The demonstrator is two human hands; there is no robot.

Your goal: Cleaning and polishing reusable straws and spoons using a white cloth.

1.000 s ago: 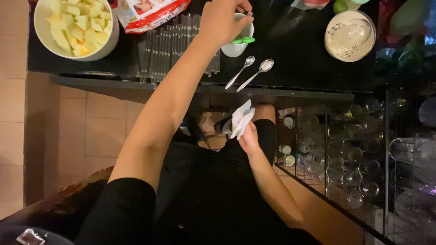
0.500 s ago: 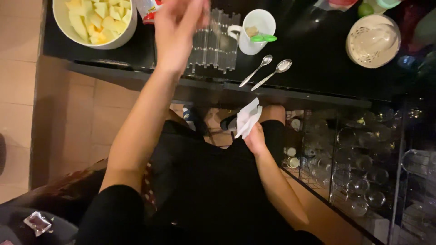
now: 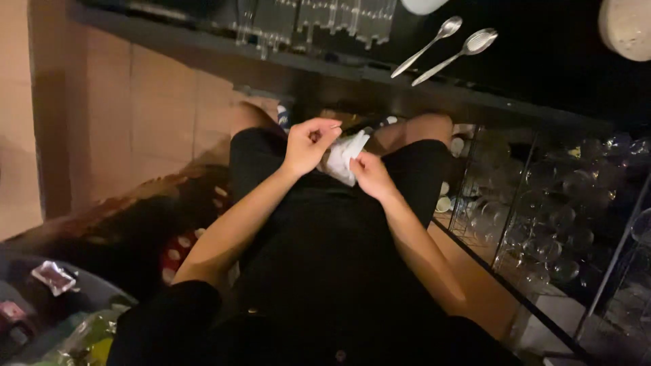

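Both hands meet low in front of the person's dark clothing, just under the edge of the black counter (image 3: 542, 74). The left hand (image 3: 308, 144) is curled, its fingertips pinched together close to the white crumpled tissue (image 3: 342, 157); whether they actually grip a corner of it cannot be told. The right hand (image 3: 369, 175) is closed around the tissue from below, with the soft, wrinkled paper bunched between thumb and fingers. The tissue sits between the two hands, above the lap and below the counter's lip. On the counter, two shiny metal spoons (image 3: 444, 46) lie side by side at a slant, bowls toward the upper right, smooth and reflective against the matte black top. A row of clear ridged plastic pieces (image 3: 319, 20) stands along the counter's far edge to the left of the spoons. A round pale lid or dish (image 3: 627, 27) shows at the top right corner, and part of a white cup (image 3: 424, 5) is cut off by the top edge. To the right, under the counter, a wire rack holds many clear drinking glasses (image 3: 542, 217), rounded and glinting. At the lower left lies a small flat packet (image 3: 54, 276), pale with a reddish patch, on a dark surface beside tan floor tiles (image 3: 156, 108).
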